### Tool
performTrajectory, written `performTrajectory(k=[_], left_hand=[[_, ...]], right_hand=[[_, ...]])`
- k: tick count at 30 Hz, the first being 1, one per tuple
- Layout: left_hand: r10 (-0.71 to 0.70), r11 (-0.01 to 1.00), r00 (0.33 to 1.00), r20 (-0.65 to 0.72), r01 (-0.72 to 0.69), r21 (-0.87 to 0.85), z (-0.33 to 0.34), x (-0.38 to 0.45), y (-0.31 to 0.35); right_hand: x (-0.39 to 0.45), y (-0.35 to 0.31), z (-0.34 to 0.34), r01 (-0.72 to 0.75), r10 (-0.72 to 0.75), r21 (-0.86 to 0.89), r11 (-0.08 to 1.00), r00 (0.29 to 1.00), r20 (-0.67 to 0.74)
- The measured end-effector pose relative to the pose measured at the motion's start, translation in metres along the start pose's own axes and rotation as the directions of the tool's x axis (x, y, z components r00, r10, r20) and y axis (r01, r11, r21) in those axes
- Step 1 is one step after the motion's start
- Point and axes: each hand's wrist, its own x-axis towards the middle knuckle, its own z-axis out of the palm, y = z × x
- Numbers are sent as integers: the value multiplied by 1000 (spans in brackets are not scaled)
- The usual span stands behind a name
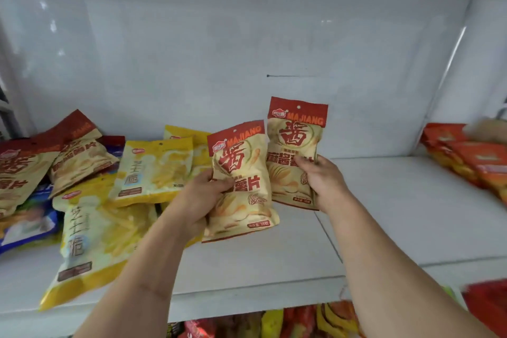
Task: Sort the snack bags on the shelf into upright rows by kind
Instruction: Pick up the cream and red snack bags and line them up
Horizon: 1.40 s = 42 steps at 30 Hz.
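Note:
My left hand [199, 196] grips a cream bag with a red top marked MAJIANG [242, 195] by its left edge, holding it upright above the white shelf [384, 200]. My right hand [322, 182] grips a second MAJIANG bag [293, 143] of the same kind, upright and just behind the first, near the shelf's middle. To the left lies a jumbled pile: two more MAJIANG bags [76, 156], several yellow bags [153, 170] and blue bags [27, 225] underneath.
Orange-red bags [472, 159] lie stacked at the shelf's right end. The white back wall [247, 49] stands close behind. Below the shelf's front edge, more coloured snack bags [301, 321] fill a lower shelf. Bare shelf surface spreads between my right hand and the orange bags.

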Motion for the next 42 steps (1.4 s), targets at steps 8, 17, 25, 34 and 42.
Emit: performTrajectory(k=[8, 17, 25, 34, 42], left_hand=[[18, 1000, 999, -51, -18, 10, 126, 12, -49], [-22, 999, 992, 120, 25, -21, 221, 35, -48], [-7, 1000, 960, 280, 0, 24, 286, 85, -40], [-1, 993, 991, 136, -15, 120, 346, 139, -63], [42, 979, 999, -10, -39, 199, 407, 159, -80]], right_hand=[[6, 1, -142, 15, -17, -44, 999, 998, -59], [37, -6, -235, 9, -22, -80, 997, 988, -153], [83, -14, -296, 25, -53, -134, 991, 976, -209], [159, -11, -357, -16, -13, -180, 983, 987, -159], [232, 6, -397, -26, 29, -248, 968, 1000, 9]])
